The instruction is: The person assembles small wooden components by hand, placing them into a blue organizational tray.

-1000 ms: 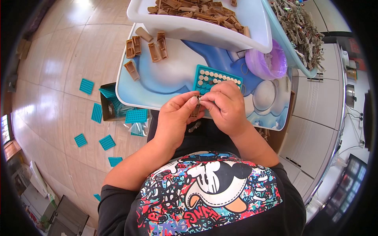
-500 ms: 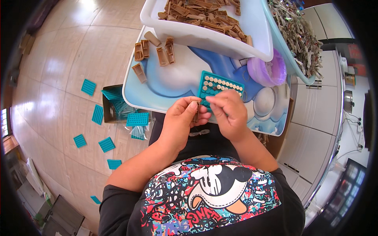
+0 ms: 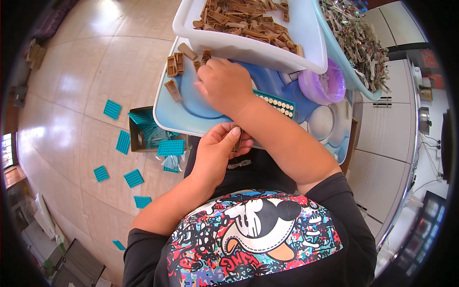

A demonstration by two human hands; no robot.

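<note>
My left hand (image 3: 217, 148) is closed, its thumb and fingers gripping a narrow brown plastic shell (image 3: 236, 140) at the table's near edge. Stretched across the table, my right hand (image 3: 224, 83) is over several loose brown shells (image 3: 175, 64) at the far left. Its fingertips are bent down and hidden, so whether they hold a shell does not show. Under my right forearm lies a teal tray (image 3: 290, 114) with rows of small whitish round pieces (image 3: 276, 102). The forearm covers much of it.
A white bin (image 3: 306, 57) of brown shells stands at the back. Beside it are a lilac-lined tub (image 3: 325, 86) and a pale basin (image 3: 327, 38) heaped with grey strips. On the left, an open box (image 3: 137, 136) holds teal trays; other teal trays (image 3: 112, 109) lie on the floor.
My right hand has left the teal tray and moved away and leftward to the loose brown shells. The left hand still holds its shell in nearly the same place.
</note>
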